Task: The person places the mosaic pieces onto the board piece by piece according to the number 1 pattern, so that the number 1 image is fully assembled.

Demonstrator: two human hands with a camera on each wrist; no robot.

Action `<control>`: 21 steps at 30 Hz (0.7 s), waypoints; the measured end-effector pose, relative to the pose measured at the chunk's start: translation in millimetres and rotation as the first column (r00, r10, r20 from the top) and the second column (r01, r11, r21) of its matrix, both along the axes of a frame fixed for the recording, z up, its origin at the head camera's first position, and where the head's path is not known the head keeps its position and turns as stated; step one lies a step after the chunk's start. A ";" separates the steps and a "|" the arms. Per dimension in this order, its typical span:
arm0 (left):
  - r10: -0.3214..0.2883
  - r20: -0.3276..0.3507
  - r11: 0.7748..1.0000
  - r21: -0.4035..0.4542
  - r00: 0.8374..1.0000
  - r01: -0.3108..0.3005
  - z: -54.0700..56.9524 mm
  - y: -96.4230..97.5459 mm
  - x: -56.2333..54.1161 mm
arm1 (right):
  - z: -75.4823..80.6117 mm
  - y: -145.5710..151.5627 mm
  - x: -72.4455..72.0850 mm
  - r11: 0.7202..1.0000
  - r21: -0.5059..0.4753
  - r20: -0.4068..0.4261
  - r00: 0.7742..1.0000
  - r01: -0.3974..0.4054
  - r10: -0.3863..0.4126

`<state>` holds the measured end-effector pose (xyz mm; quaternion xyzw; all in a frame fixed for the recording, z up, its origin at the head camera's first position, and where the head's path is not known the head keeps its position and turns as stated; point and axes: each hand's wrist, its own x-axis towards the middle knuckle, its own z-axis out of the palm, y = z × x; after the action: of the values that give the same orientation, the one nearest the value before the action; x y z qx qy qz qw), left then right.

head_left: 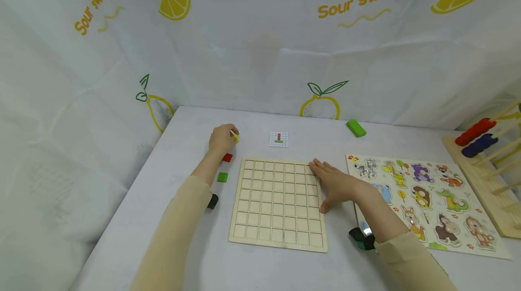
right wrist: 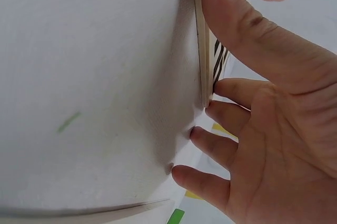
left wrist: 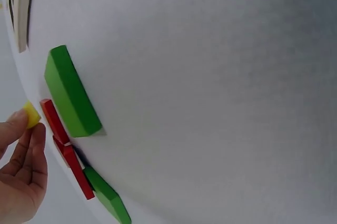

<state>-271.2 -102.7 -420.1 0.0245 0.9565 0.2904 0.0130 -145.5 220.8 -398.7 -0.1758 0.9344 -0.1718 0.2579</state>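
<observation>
A white table (head_left: pixel 220 264) stands by a white cloth (head_left: pixel 252 46) with lemons on it. The left hand (head_left: pixel 221 138) pinches a little yellow block (head_left: pixel 236 137). Near it are red blocks (left wrist: pixel 54 121) and green blocks (left wrist: pixel 73 95). The right hand (head_left: pixel 338 184), fingers apart, touches the right side of the wooden square board (head_left: pixel 278 198). Past the board's far edge is a picture card (head_left: pixel 278 139); to its right, an animal puzzle (head_left: pixel 431 205).

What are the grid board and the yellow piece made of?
The grid board looks like smooth, unpainted wood: pale tan, with a layered edge. The yellow piece could be painted wood or plastic; its even, matte colour doesn't settle which.
</observation>
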 end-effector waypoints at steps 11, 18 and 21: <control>-0.200 0.038 0.969 0.156 0.979 0.192 19.4 12.5 12.6 | 0.4 0.4 -0.5 1.000 -0.004 0.006 1.000 0.003 -0.002; -0.344 0.110 0.928 0.189 0.933 0.320 21.4 28.9 28.1 | 1.2 -0.8 0.3 1.000 -0.016 0.010 1.000 0.007 -0.007; -0.392 0.125 0.912 0.186 0.911 0.367 20.0 34.5 32.3 | 0.8 -0.6 0.3 1.000 -0.023 0.013 1.000 0.009 -0.008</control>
<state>-238.8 -68.2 -400.1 0.1879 0.9032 0.3582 0.1438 -145.1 220.2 -397.9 -0.1737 0.9315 -0.1847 0.2610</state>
